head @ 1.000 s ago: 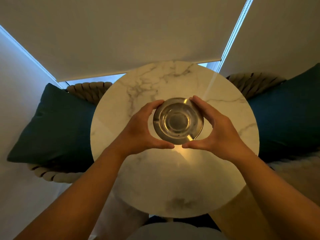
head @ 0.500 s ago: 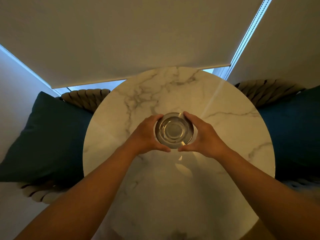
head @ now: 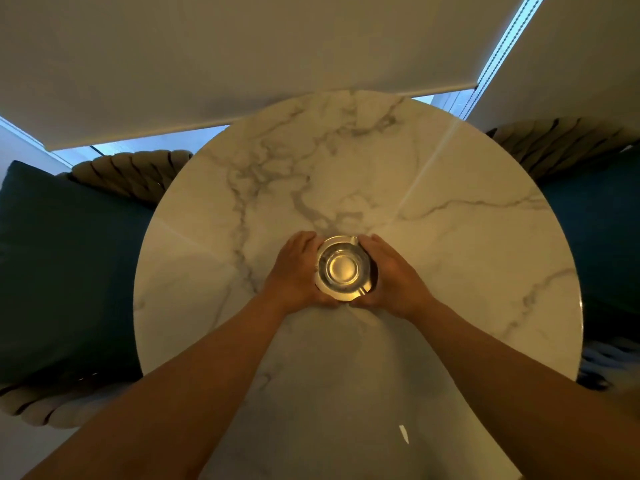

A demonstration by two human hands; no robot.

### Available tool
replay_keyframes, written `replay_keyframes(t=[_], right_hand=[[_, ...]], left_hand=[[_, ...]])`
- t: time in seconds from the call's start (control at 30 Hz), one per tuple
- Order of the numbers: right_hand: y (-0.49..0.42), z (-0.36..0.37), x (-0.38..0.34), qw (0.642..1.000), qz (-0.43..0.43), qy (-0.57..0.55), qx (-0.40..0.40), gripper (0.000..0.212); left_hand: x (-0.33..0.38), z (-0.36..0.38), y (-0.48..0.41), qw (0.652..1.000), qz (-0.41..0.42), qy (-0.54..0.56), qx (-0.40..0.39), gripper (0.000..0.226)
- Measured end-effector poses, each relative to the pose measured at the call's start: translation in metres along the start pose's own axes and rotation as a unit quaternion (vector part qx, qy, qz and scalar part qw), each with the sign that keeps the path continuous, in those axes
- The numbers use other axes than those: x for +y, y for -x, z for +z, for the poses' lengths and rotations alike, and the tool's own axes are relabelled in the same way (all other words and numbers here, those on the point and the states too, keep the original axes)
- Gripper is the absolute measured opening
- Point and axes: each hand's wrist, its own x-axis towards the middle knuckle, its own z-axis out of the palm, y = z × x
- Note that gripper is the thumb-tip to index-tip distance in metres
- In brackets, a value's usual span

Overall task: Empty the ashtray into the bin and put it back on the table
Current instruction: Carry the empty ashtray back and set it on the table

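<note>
A round, shiny metal ashtray (head: 343, 268) sits at the middle of the round white marble table (head: 450, 271), its bowl looking empty. My left hand (head: 294, 271) cups its left side and my right hand (head: 394, 275) cups its right side, thumbs meeting at the near rim. Both hands rest low against the tabletop. No bin is in view.
Dark teal cushions (head: 65, 265) on woven rope chairs (head: 128, 171) flank the table left and right. A lowered roller blind (head: 242, 57) hangs behind the table. A small white scrap (head: 403, 434) lies on the near part of the tabletop.
Both hands carried the ashtray down and away from me, from held up close to the camera to low at the table's middle. The view tilted so more tabletop shows.
</note>
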Motion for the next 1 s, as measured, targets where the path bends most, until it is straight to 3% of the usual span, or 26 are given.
replay_keyframes(t=[0.37, 0.7, 1.0], right_hand=[[-0.004, -0.003, 0.011, 0.997, 0.020, 0.071, -0.002, 0.126], [-0.009, -0.012, 0.009, 0.992, 0.005, 0.118, -0.039, 0.127], [-0.007, -0.015, 0.011, 0.989, 0.022, 0.130, -0.061, 0.127]], left_hand=[[-0.006, 0.008, -0.004, 0.999, -0.039, -0.023, -0.015, 0.128], [-0.006, 0.013, 0.004, 0.999, -0.046, -0.001, 0.027, 0.117], [-0.010, 0.011, 0.012, 0.998, -0.063, -0.014, 0.014, 0.117]])
